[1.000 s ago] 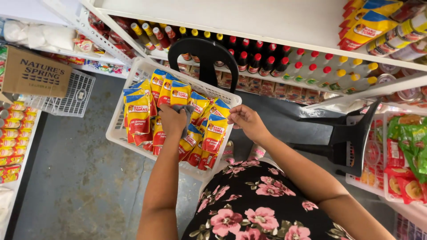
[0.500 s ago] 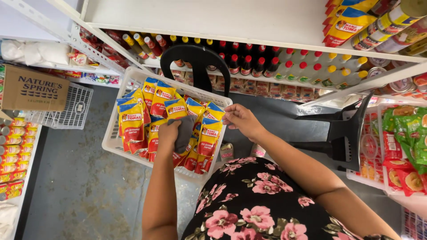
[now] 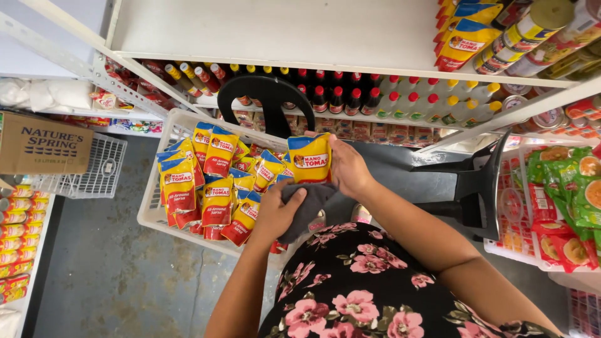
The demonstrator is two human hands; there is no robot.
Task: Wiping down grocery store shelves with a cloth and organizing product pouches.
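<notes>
Cardboard box (image 3: 44, 144) and wire basket (image 3: 100, 166) being seen at far left. White crate (image 3: 164, 134) being filled by yellow-red sauce pouches (image 3: 216, 188). Dark grey cloth (image 3: 308, 206) being gripped by left hand (image 3: 275, 213), fingers closed round it. One yellow pouch (image 3: 309, 158) being held above crate by right hand (image 3: 350, 169), fingers wrapped at its edge, cloth touching its bottom. Bottle row (image 3: 375, 94) being shelved behind.

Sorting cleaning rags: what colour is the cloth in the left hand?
Dark grey cloth, gripped by the left hand; head view.
</notes>
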